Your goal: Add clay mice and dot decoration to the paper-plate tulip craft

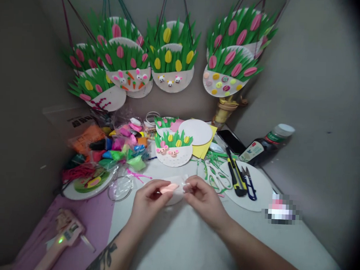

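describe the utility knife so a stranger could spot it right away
Start at the white paper plate on the table's right side, beyond the right hand. The utility knife lies across its left part, black and yellow. The small snips beside it have blue handles.

A pink glue gun (62,235) lies at the counter's near left corner. Little bright clay bags (121,146) sit far left. Dark bottle (264,144) leans far right.

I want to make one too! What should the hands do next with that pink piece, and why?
Probably pull the pink piece free of the clear wrapper. The left hand pinches the pink piece and the right hand grips the wrapper, both just above a white plate.
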Motion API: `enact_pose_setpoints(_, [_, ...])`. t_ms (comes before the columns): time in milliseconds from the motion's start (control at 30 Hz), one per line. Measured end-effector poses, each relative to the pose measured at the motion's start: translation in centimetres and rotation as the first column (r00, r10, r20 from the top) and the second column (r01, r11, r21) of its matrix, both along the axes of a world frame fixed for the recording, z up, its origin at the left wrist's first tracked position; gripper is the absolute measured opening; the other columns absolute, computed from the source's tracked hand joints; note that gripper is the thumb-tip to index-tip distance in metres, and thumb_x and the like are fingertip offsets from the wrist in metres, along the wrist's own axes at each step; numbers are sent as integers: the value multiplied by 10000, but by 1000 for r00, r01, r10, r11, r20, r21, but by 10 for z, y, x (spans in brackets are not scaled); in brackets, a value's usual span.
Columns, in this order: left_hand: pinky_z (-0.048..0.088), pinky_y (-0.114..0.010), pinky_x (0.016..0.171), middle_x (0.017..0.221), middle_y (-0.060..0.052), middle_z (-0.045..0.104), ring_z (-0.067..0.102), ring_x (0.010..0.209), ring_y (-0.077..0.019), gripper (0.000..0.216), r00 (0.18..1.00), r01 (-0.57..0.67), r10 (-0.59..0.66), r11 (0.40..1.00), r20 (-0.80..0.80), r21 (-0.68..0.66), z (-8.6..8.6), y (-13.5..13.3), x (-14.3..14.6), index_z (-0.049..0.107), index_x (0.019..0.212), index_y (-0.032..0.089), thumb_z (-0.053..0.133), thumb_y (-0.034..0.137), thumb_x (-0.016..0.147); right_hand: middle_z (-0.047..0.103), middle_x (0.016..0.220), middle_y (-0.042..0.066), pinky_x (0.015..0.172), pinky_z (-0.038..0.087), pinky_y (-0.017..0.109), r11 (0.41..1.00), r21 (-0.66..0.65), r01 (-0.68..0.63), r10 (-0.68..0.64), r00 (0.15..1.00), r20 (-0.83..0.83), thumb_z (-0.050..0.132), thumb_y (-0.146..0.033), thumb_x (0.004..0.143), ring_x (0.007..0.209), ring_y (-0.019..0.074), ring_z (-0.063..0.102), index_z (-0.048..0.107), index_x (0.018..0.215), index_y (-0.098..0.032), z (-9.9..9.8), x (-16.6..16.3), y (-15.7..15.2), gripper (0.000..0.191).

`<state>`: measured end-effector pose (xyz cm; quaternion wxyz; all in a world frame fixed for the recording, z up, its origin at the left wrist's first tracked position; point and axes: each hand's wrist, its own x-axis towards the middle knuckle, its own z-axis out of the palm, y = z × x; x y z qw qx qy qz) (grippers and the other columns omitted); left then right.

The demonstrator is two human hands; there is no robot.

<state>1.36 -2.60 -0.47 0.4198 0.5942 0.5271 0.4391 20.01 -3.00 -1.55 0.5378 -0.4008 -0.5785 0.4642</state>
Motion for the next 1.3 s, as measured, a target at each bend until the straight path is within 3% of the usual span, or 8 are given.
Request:
enact_pose_setpoints(133, [497, -234, 598, 856, -66, 717, 641, 730, -160, 191, 998, -44, 47, 997, -48, 68, 0, -1, 0, 730, 836, 181, 695, 337, 731, 550, 779, 9, 701, 432, 279, 998, 59, -24, 24, 1000, 0, 665, -257, 796, 760, 155, 545, 585, 727, -210, -3, 1, 1, 115])
enact_pose_setpoints(333, [517, -259, 594, 844, -69, 729, 656, 675, -168, 311, 995, 75, -63, 985, 81, -154, 2, 0, 1, 703, 949, 159, 683, 366, 719, 588, 869, 29, 780, 442, 311, 981, 162, -110, 87, 986, 146, 618, -165, 816, 867, 175, 567, 609, 769, -226, -1, 3, -3, 78])
enact_pose_setpoints(433, [519, -264, 659, 792, -57, 726, 662, 739, -183, 202, 1000, -3, 4, 996, 9, -89, 4, 0, 3, 712, 796, 160, 690, 338, 704, 589, 856, 24, 718, 445, 288, 987, 147, -66, 31, 974, 226, 654, -165, 779, 812, 169, 563, 621, 840, -226, 4, 1, -5, 93])
enact_pose_setpoints(533, [525, -280, 718, 891, -70, 733, 668, 827, -200, 236, 1000, 14, -12, 997, 29, -82, 4, -2, 4, 713, 865, 168, 686, 350, 717, 571, 754, -2, 616, 408, 253, 992, 128, 15, -53, 951, 304, 646, -148, 780, 690, 139, 524, 615, 806, -216, 6, -1, -4, 80])
enact_pose_setpoints(667, [526, -290, 707, 964, -89, 729, 670, 837, -209, 294, 996, 73, -63, 979, 58, -191, 1, -2, 5, 709, 942, 172, 663, 387, 749, 586, 745, -2, 618, 416, 247, 987, 162, 22, -66, 959, 275, 606, -114, 805, 707, 137, 550, 606, 745, -212, 3, -2, -3, 114])
enact_pose_setpoints(867, [502, -282, 790, 942, -76, 726, 655, 895, -205, 198, 1000, 4, -4, 996, 1, -84, 1, 1, 4, 718, 846, 179, 673, 338, 737, 645, 871, 30, 748, 482, 270, 963, 269, -14, -47, 974, 220, 592, -139, 846, 846, 153, 616, 697, 853, -237, 2, 3, -4, 143])
enact_pose_setpoints(1067, [505, -295, 799, 1003, -92, 721, 659, 921, -212, 286, 993, 99, -87, 978, 75, -185, 5, 1, 2, 699, 952, 173, 667, 370, 747, 584, 742, 12, 630, 467, 239, 966, 239, 98, -176, 927, 331, 620, -184, 835, 702, 131, 586, 749, 895, -244, 5, 7, -2, 155])
enact_pose_setpoints(1300, [513, -298, 774, 1096, -127, 691, 646, 1007, -242, 194, 976, 167, -136, 969, 169, -180, 2, -2, 5, 652, 824, 175, 683, 353, 754, 614, 685, 7, 581, 457, 223, 986, 145, 76, -123, 930, 346, 647, -166, 802, 639, 123, 596, 767, 852, -224, 2, 11, 1, 142])
